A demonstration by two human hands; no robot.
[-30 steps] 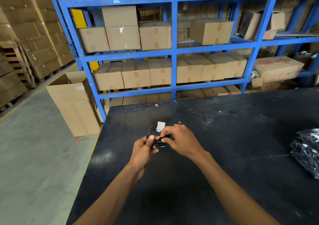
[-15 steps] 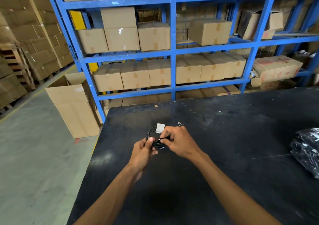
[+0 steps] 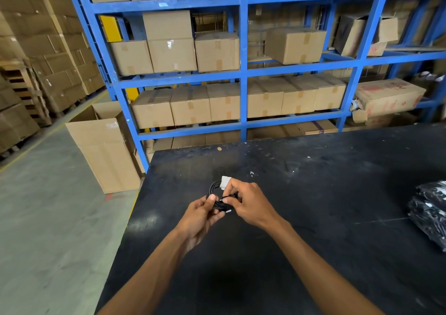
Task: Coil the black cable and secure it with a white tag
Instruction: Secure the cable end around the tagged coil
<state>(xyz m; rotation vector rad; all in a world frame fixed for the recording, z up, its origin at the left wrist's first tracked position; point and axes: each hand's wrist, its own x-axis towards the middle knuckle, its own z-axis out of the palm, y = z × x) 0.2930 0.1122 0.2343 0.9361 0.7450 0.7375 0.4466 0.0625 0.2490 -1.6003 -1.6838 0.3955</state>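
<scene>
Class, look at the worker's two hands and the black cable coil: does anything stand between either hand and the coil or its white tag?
Nothing visible does. The left hand already grips the black cable coil, and the right hand pinches it just below the white tag, above the black table.

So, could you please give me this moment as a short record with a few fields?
setting: black table in front of blue shelving stacked with cardboard boxes
cable: black cable coiled, held above the table
tag: white tag at the coil's far side
left hand: left hand grips the coil, thumb on top
right hand: right hand pinches at the coil beside the tag
also on table: black plastic-wrapped bundle at the right edge
</scene>
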